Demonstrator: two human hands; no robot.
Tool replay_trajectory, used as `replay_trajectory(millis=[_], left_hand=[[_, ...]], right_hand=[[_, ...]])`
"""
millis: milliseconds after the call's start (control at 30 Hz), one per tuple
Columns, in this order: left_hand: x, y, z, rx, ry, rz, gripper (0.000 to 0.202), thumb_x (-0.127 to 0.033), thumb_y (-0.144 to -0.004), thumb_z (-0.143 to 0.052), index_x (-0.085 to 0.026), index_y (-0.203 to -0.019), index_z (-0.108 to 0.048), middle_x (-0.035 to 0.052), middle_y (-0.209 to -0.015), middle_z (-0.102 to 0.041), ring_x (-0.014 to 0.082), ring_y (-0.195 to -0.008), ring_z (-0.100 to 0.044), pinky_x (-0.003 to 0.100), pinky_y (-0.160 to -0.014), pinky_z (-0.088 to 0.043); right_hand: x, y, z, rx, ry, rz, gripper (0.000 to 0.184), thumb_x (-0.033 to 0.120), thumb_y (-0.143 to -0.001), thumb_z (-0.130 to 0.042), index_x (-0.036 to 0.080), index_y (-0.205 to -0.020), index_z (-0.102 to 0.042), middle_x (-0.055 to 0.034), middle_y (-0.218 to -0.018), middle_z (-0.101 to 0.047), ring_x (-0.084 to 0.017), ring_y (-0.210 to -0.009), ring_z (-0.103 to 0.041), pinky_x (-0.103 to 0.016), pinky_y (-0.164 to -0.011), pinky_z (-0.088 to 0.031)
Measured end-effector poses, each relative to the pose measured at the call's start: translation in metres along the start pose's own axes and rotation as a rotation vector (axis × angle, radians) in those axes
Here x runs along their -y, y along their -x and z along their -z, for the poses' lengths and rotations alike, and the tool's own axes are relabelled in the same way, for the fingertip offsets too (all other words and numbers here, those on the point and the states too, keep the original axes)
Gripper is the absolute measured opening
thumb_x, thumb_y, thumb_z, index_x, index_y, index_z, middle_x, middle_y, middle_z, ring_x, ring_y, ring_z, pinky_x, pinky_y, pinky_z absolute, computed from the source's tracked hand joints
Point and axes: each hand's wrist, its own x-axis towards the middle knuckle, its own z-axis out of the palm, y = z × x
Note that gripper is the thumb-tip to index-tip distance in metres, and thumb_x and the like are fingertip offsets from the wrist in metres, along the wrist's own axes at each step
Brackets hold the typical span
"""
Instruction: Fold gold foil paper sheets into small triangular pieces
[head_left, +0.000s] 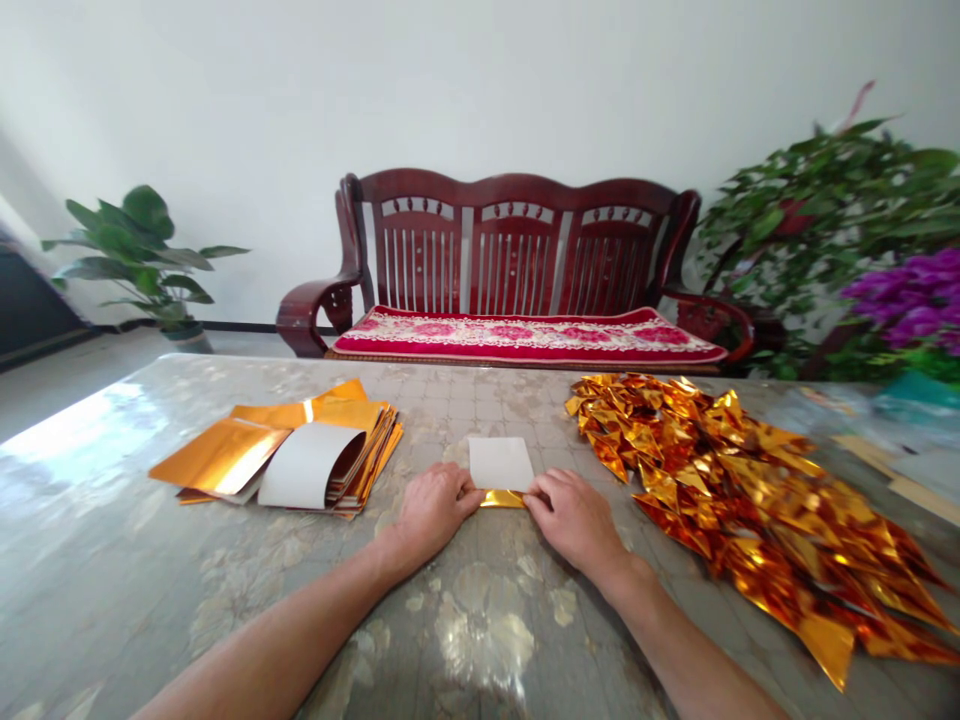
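Note:
A sheet of gold foil paper lies white side up on the table, its near edge turned over into a narrow gold strip. At the left end of that strip, my left hand pinches the fold between thumb and fingers. My right hand grips the other end the same way, fingers closed. To the left is a loose stack of gold foil sheets, some curled to show their white backs. On the right spreads a large heap of folded gold foil pieces, shiny and pointed.
The table has a patterned, glossy cover. Clear plastic bags lie at the right edge. Beyond stand a dark red wooden bench with a red and white cushion, a potted plant at left, and leafy plants with purple flowers at right.

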Motion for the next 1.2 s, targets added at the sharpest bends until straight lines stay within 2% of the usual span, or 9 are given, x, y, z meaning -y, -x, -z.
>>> replay_trajectory(millis=[367, 533, 667, 767, 933, 1100, 1200], left_hand=[[0.002, 0.000, -0.001, 0.000, 0.014, 0.009, 0.025, -0.040, -0.086, -0.063, -0.020, -0.071, -0.063, 0.0012, -0.078, -0.067, 0.0178, -0.076, -0.060, 0.026, -0.061, -0.030], [0.007, -0.001, -0.004, -0.003, 0.095, -0.001, 0.024, -0.040, -0.085, -0.066, -0.020, -0.072, -0.064, -0.0005, -0.078, -0.066, 0.0163, -0.076, -0.059, 0.025, -0.063, -0.031], [0.009, 0.000, -0.005, -0.063, 0.136, -0.059, 0.017, -0.032, -0.086, -0.067, -0.020, -0.075, -0.065, -0.0013, -0.081, -0.064, 0.0144, -0.079, -0.058, 0.023, -0.067, -0.034], [0.009, 0.001, -0.004, -0.100, 0.090, -0.114, 0.015, -0.031, -0.087, -0.067, -0.021, -0.076, -0.066, -0.0006, -0.081, -0.062, 0.0150, -0.080, -0.058, 0.024, -0.069, -0.035], [0.011, -0.001, -0.005, -0.069, 0.113, -0.138, 0.009, -0.028, -0.088, -0.066, -0.023, -0.082, -0.070, -0.0007, -0.084, -0.066, 0.0157, -0.085, -0.060, 0.024, -0.073, -0.038], [0.011, -0.004, -0.006, -0.041, 0.132, -0.112, 0.011, -0.027, -0.088, -0.063, -0.022, -0.083, -0.071, -0.0004, -0.087, -0.068, 0.0161, -0.087, -0.061, 0.024, -0.076, -0.040], [0.009, -0.006, -0.004, -0.020, 0.127, -0.051, 0.011, -0.026, -0.087, -0.063, -0.022, -0.080, -0.070, -0.0005, -0.086, -0.069, 0.0161, -0.085, -0.061, 0.024, -0.072, -0.039]], right_hand=[[0.002, 0.001, 0.002, -0.014, 0.056, 0.038, 0.014, 0.020, -0.084, -0.063, 0.022, -0.070, -0.059, -0.0002, -0.077, -0.063, -0.017, -0.078, -0.056, -0.030, -0.065, -0.031], [-0.002, 0.002, 0.000, -0.055, 0.047, 0.060, 0.014, 0.021, -0.088, -0.061, 0.022, -0.074, -0.059, -0.0007, -0.080, -0.062, -0.017, -0.079, -0.056, -0.028, -0.068, -0.033], [-0.009, 0.002, -0.002, -0.120, 0.025, 0.075, 0.012, 0.023, -0.092, -0.059, 0.021, -0.080, -0.061, -0.0015, -0.085, -0.062, -0.017, -0.083, -0.058, -0.027, -0.073, -0.035], [-0.012, 0.002, -0.003, -0.083, 0.013, 0.094, 0.013, 0.024, -0.093, -0.058, 0.021, -0.081, -0.061, -0.0012, -0.085, -0.062, -0.017, -0.084, -0.058, -0.027, -0.073, -0.035], [-0.014, 0.001, -0.003, -0.019, -0.013, 0.114, 0.013, 0.025, -0.094, -0.058, 0.022, -0.083, -0.064, -0.0004, -0.085, -0.062, -0.017, -0.086, -0.058, -0.027, -0.074, -0.036], [-0.017, 0.002, 0.000, 0.011, -0.048, 0.128, 0.015, 0.026, -0.094, -0.057, 0.023, -0.083, -0.066, 0.0004, -0.085, -0.062, -0.016, -0.087, -0.057, -0.026, -0.073, -0.036], [-0.017, 0.002, 0.002, 0.027, -0.059, 0.152, 0.022, 0.029, -0.097, -0.053, 0.022, -0.080, -0.064, 0.0002, -0.084, -0.062, -0.016, -0.086, -0.056, -0.026, -0.074, -0.036]])
